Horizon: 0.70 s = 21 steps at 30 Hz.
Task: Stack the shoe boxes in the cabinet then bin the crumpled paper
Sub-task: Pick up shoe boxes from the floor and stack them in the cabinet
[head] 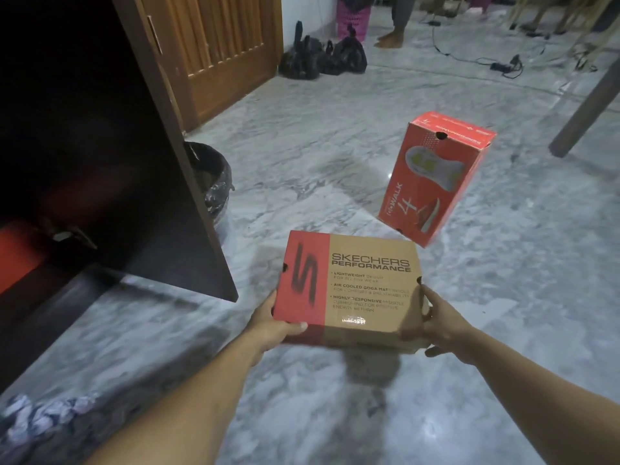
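Observation:
I hold a red and tan shoe box (pixel 355 290) above the floor, flat side up. My left hand (pixel 268 325) grips its left end and my right hand (pixel 443 322) grips its right end. A second, red shoe box (pixel 436 177) lies on the marble floor beyond it, to the right. The dark cabinet (pixel 84 146) stands at the left with its door (pixel 174 196) swung open; something red (pixel 16 253) shows low inside. Crumpled paper (pixel 40 417) lies on the floor at the bottom left.
A bin lined with a black bag (pixel 211 182) stands just behind the cabinet door. Tied black bags (pixel 322 58) and a pink basket (pixel 352 18) sit by the wooden door. A person's bare feet (pixel 391 38), cables (pixel 503 65) and a furniture leg (pixel 587 109) are at the far right.

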### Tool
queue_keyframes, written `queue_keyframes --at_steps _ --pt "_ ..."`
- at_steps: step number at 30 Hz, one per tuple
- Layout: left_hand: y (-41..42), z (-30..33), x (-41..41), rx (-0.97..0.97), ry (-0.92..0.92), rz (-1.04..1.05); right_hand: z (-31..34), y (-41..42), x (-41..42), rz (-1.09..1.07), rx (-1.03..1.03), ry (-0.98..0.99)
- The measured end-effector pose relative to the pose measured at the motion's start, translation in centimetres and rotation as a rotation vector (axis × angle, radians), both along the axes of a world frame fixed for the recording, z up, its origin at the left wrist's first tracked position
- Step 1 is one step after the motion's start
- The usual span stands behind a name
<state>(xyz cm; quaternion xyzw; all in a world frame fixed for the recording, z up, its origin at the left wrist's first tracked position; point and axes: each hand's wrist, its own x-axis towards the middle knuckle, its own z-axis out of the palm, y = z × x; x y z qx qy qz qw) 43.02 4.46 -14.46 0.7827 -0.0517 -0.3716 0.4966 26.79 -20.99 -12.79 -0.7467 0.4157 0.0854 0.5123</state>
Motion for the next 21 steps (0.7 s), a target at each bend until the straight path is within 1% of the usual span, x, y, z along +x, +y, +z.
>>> queue_keyframes --at_steps 5,9,14,18,21 --pt "0.0 0.5 -0.1 -0.048 -0.036 -0.017 1.2 -0.2 -0.1 -0.029 -0.076 0.047" --pt "0.4 2.4 -0.7 -0.073 -0.037 -0.016 3.6 -0.1 -1.5 0.008 -0.069 0.079" --pt "1.9 6.2 -1.7 -0.102 -0.092 0.004 6.9 1.3 -4.0 0.019 -0.013 -0.013" --pt "3.4 10.1 -2.8 -0.084 -0.126 0.07 11.8 3.3 -5.2 -0.003 -0.008 -0.097" --pt "4.7 13.7 -3.6 -0.099 -0.14 0.037 15.8 4.9 -6.0 0.011 -0.035 -0.164"
